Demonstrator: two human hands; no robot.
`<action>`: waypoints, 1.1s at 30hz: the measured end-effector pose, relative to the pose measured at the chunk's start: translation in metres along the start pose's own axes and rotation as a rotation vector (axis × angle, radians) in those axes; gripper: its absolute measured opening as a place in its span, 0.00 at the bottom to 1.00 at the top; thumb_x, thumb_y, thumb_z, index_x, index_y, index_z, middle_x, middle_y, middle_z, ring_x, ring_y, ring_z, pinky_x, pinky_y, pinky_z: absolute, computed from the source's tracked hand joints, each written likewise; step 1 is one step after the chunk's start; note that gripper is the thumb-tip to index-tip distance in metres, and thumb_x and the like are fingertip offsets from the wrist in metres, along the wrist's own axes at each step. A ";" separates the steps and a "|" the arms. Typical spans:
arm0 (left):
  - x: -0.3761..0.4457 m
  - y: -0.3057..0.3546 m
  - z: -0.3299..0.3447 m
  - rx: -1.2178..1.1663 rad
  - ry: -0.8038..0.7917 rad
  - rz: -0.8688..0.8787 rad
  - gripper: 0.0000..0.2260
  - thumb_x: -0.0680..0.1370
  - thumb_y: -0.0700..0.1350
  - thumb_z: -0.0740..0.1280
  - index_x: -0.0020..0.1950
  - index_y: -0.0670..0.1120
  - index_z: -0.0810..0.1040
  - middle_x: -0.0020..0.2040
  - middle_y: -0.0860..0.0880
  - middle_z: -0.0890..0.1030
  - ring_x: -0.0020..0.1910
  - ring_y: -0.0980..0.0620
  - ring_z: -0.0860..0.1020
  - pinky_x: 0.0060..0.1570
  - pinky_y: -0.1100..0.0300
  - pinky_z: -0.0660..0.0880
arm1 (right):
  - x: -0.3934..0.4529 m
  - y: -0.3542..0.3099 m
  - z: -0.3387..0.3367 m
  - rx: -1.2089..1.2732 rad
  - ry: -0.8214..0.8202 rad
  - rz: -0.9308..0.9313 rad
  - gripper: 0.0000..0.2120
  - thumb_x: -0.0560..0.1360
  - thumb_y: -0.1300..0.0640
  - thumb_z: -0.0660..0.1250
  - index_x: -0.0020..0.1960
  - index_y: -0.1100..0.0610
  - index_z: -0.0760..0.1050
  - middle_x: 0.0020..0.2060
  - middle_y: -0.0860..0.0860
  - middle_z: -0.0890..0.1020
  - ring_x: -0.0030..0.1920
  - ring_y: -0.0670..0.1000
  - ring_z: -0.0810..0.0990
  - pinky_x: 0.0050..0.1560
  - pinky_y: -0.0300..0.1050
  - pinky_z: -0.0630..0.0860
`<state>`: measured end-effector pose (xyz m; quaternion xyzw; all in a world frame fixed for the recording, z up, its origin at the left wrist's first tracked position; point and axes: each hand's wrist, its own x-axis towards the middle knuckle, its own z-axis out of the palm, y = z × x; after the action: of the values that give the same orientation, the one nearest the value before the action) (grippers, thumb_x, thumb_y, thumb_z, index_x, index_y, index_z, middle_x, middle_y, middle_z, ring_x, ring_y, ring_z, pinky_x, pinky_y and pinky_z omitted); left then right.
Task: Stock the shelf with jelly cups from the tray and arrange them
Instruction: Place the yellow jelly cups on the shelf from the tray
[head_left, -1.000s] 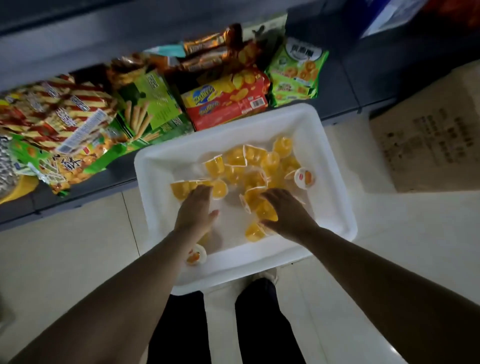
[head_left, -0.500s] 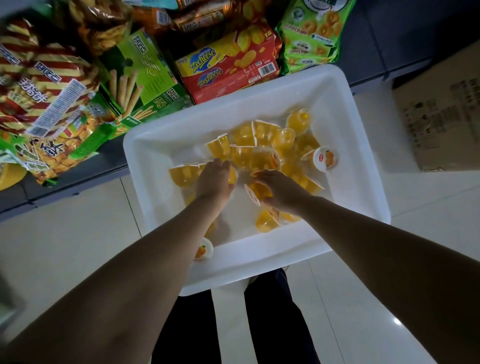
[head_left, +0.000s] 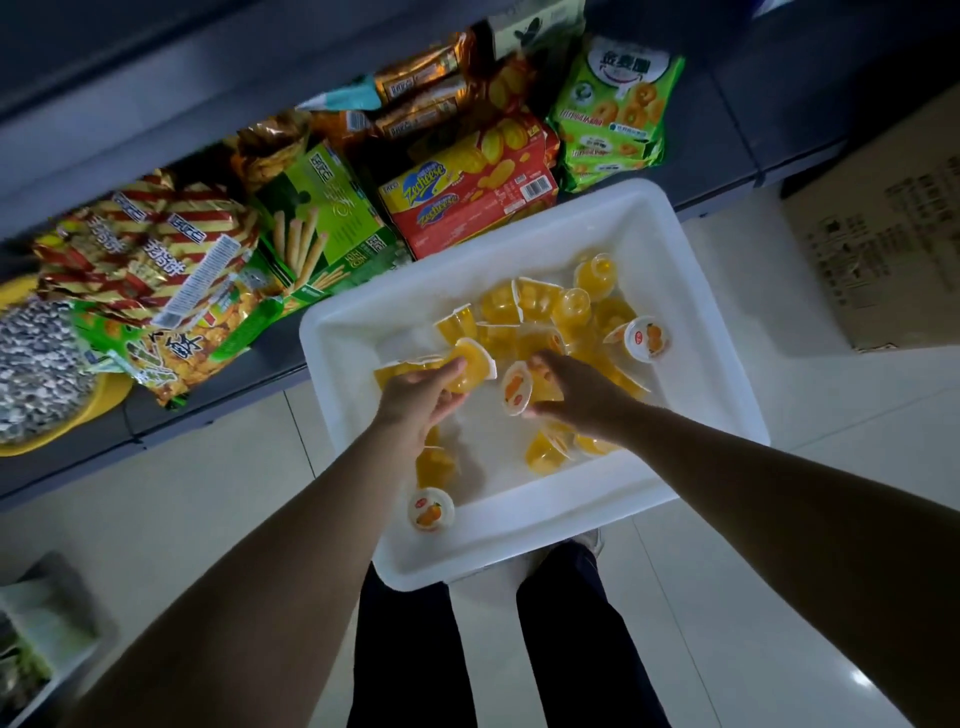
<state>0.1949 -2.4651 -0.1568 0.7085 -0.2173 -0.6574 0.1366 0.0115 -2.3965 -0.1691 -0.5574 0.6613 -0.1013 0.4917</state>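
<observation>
A white plastic tray (head_left: 691, 332) sits on the floor against the bottom shelf and holds several orange jelly cups (head_left: 550, 312) with white lids. My left hand (head_left: 421, 405) is inside the tray, fingers closed around one jelly cup (head_left: 470, 366) lifted off the pile. My right hand (head_left: 582, 395) grips another jelly cup (head_left: 517, 389), its fruit-printed lid turned toward me. One cup (head_left: 430, 510) lies lid-up at the tray's near left corner, another (head_left: 647, 338) at the far right.
The dark bottom shelf (head_left: 218, 395) carries snack packs: red-striped bags (head_left: 156, 249), a green biscuit-stick box (head_left: 327, 218), a red cracker box (head_left: 467, 202), a green cookie bag (head_left: 618, 109). A cardboard box (head_left: 893, 234) stands at right. My legs (head_left: 498, 649) are below the tray.
Both hands have closed on jelly cups and raised them from the pile. The view has swung back, showing more of the shelf above the tray.
</observation>
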 end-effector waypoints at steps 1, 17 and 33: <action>-0.010 0.005 -0.001 -0.119 -0.050 -0.035 0.07 0.74 0.40 0.70 0.46 0.39 0.74 0.41 0.43 0.76 0.46 0.48 0.78 0.54 0.53 0.77 | -0.008 -0.004 -0.007 0.063 0.024 0.028 0.27 0.72 0.56 0.72 0.67 0.58 0.67 0.60 0.54 0.77 0.61 0.53 0.75 0.52 0.35 0.69; -0.276 0.183 0.011 -0.117 -0.336 0.399 0.17 0.70 0.33 0.72 0.57 0.39 0.73 0.59 0.42 0.79 0.55 0.47 0.81 0.60 0.54 0.75 | -0.168 -0.205 -0.246 0.665 0.254 -0.132 0.17 0.69 0.66 0.72 0.57 0.58 0.78 0.51 0.52 0.84 0.53 0.50 0.82 0.57 0.43 0.77; -0.544 0.390 -0.065 0.017 -0.238 1.127 0.15 0.70 0.34 0.73 0.52 0.51 0.80 0.50 0.52 0.84 0.51 0.55 0.81 0.56 0.62 0.73 | -0.279 -0.502 -0.418 0.540 0.496 -0.647 0.11 0.73 0.61 0.70 0.54 0.50 0.79 0.51 0.45 0.84 0.54 0.42 0.81 0.58 0.37 0.73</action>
<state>0.1864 -2.5445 0.5106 0.4055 -0.5803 -0.5566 0.4348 -0.0169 -2.5158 0.5301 -0.5459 0.5017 -0.5465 0.3895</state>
